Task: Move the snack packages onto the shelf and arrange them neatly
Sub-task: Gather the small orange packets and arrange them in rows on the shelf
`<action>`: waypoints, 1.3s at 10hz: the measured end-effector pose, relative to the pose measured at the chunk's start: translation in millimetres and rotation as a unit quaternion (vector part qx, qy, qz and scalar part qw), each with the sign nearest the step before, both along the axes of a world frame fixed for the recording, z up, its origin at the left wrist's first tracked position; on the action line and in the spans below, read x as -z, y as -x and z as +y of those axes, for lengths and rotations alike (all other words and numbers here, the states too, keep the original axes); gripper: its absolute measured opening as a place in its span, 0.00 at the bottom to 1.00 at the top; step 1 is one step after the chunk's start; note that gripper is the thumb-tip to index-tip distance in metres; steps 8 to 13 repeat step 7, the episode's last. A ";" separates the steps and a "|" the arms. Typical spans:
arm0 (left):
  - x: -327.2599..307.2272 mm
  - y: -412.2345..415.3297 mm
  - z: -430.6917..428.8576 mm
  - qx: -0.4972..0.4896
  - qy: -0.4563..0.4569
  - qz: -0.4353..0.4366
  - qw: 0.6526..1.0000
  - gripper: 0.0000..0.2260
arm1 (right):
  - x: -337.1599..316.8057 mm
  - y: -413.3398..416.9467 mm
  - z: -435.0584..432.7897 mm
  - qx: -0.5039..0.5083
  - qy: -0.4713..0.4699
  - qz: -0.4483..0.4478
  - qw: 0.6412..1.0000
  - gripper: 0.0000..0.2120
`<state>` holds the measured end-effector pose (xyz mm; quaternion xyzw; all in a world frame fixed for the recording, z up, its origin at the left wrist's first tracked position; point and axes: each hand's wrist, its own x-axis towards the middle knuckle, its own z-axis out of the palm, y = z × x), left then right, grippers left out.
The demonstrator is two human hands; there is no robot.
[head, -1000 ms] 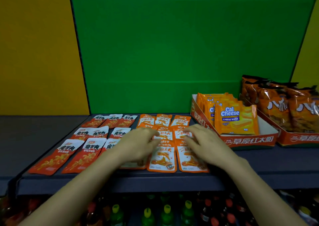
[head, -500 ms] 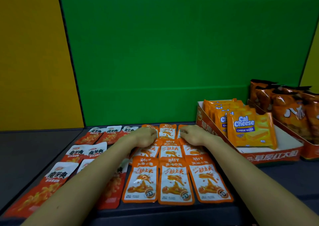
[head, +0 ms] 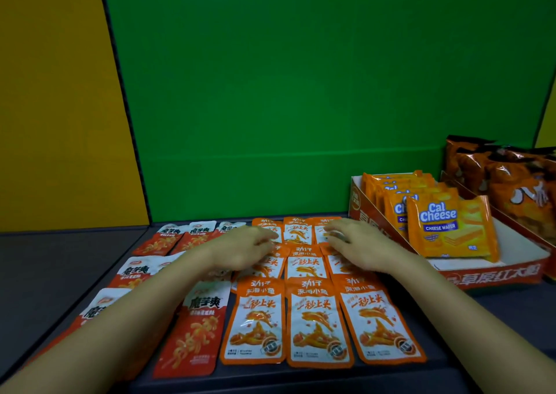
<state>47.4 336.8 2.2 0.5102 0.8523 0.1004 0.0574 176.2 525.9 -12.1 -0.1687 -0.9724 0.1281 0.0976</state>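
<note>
Orange fish-snack packets (head: 317, 321) lie flat in three rows of three on the dark shelf (head: 60, 273). Left of them lie red-and-white packets (head: 192, 330), also in rows; my left forearm hides some of them. My left hand (head: 240, 250) rests palm down on the left packets of the middle and back orange rows, fingers relaxed. At the right end of those same two rows my right hand (head: 358, 247) lies palm down on the packets, its fingers spread. Neither hand grips a packet.
A red display box (head: 493, 276) of Cal Cheese wafer packs (head: 448, 228) stands on the shelf right of the orange packets. Further right are brown-orange snack bags (head: 511, 180) in another box. A green panel backs the shelf; a yellow wall is at left.
The camera has moved closer and lower. Both hands went from the front rows to the back rows, curled there half a second ago, and now lie flatter and slightly nearer.
</note>
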 end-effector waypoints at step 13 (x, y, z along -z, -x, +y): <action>6.2 -48.8 -23.9 -0.072 -0.069 0.028 0.995 0.18 | 29.3 -70.6 -24.9 -0.017 0.078 0.023 0.997 0.28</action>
